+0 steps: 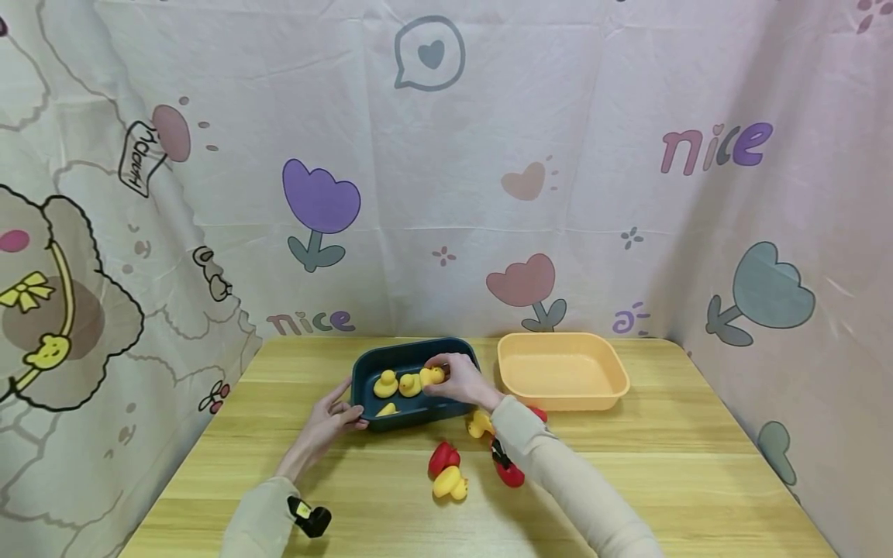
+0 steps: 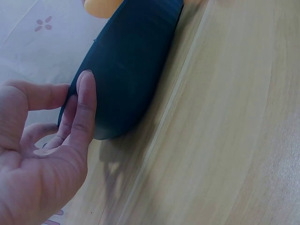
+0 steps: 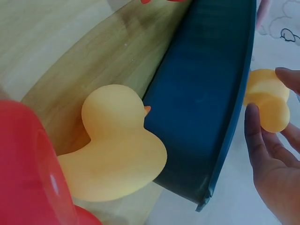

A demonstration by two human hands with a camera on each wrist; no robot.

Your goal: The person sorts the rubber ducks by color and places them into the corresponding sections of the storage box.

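Note:
My left hand (image 1: 323, 425) grips the rim at the left end of a dark blue plastic bin (image 1: 418, 418); thumb and fingers lie on either side of the wall in the left wrist view. Inside, a yellow rubber duck (image 1: 386, 384) and others sit on the bottom, one partly hidden by the front wall. Over the bin's right part, my right hand (image 1: 466, 382) pinches another yellow rubber duck (image 3: 268, 99) between thumb and fingers, just past the rim in the right wrist view.
A light orange bin (image 1: 563, 373) stands to the right of the blue one. Nearer me lie a red duck (image 1: 443, 457) touching a yellow duck (image 1: 449, 483). Beneath my right forearm are a yellow duck (image 1: 480, 424) and red ducks (image 1: 512, 474), partly covered. A printed curtain (image 1: 432, 155) hangs behind the table.

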